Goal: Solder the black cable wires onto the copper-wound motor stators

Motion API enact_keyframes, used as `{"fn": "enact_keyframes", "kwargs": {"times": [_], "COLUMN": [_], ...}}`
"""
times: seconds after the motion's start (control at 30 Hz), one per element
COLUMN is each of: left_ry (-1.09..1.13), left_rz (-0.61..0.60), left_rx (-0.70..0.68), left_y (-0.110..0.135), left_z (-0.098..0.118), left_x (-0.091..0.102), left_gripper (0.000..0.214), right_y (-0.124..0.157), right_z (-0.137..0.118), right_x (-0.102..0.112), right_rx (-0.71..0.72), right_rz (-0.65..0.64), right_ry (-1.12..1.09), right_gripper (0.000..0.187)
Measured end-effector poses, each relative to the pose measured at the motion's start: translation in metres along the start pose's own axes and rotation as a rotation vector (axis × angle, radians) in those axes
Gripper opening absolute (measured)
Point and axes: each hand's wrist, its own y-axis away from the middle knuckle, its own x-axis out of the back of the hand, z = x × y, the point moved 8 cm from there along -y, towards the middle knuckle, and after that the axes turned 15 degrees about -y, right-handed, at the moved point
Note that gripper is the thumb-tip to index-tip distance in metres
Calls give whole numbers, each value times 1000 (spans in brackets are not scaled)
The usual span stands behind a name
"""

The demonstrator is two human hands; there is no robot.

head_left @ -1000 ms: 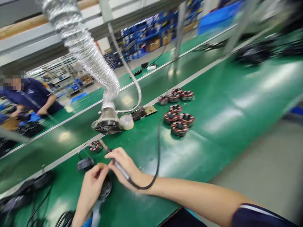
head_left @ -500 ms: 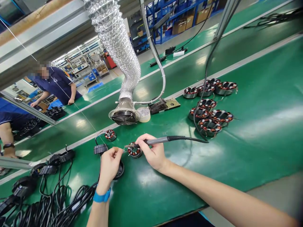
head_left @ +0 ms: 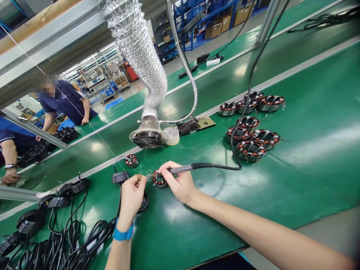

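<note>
My right hand (head_left: 180, 182) is shut on a soldering iron (head_left: 180, 170), whose tip touches the top of a small copper-wound motor stator (head_left: 159, 180). My left hand (head_left: 132, 195) pinches a thin wire or lead (head_left: 147, 177) close to that stator; the fine strand is hard to make out. Under my left hand lies a round black part (head_left: 144, 203) with a black cable, partly hidden. A blue wrist strap (head_left: 123, 234) circles my left wrist. Another small stator (head_left: 131, 161) sits just beyond my hands.
Several larger stators (head_left: 250, 127) stand on the green bench to the right, beside a fume extractor nozzle (head_left: 147, 137), tape roll (head_left: 171, 135) and iron stand (head_left: 195, 125). Coiled black cables (head_left: 62, 240) lie at lower left. A co-worker (head_left: 63, 101) works at the neighbouring bench.
The camera view has swung and steadied since a second ago. My right hand has tilted the soldering iron down onto the stator, and my left hand stays close beside it.
</note>
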Motion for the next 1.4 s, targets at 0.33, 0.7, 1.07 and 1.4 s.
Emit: {"fn": "enact_keyframes", "kwargs": {"times": [0.33,0.7,1.07,1.4], "left_ry": [-15,-7,9,56], "left_rz": [-11,2,-11,-169], "left_rx": [-8,-8,-16,-23], "left_y": [0,1,1,1], "left_z": [1,1,2,8], "left_x": [-1,0,0,0], "left_gripper": [36,35,35,35], "right_y": [-2,0,0,2], "right_z": [-5,-4,8,18], "right_x": [11,11,-12,-40], "right_rx": [63,65,-3,79], "right_rz": [111,112,-119,-386], "right_ry": [-14,-6,81,70], "right_gripper": [19,18,17,47]}}
